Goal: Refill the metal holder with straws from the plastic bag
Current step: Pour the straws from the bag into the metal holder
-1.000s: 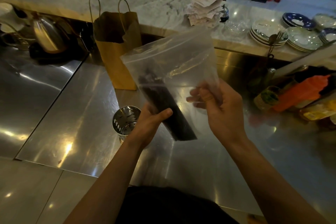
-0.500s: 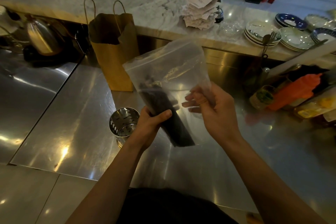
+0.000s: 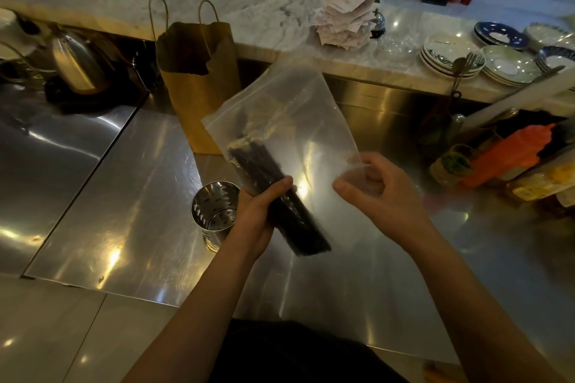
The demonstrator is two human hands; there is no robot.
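A clear plastic bag [image 3: 298, 121] is held up over the steel counter, tilted with its far end up and to the right. Inside lies a bundle of dark straws [image 3: 264, 171], slanting down to the right. My left hand [image 3: 259, 214] grips the bundle through the bag's lower left side. My right hand [image 3: 376, 190] pinches the bag's near right edge. The perforated metal holder [image 3: 214, 211] stands upright on the counter just left of my left hand, and looks empty inside.
A brown paper bag [image 3: 199, 81] stands behind the holder. A metal kettle [image 3: 77, 62] sits at the far left. Stacked plates [image 3: 451, 56], receipts on a spike [image 3: 345, 19] and an orange bottle [image 3: 507, 155] line the right side.
The bag has tilted further to the right, and its top has opened out. My right hand shifted from the bag's middle to its near right edge. My left hand kept its grip.
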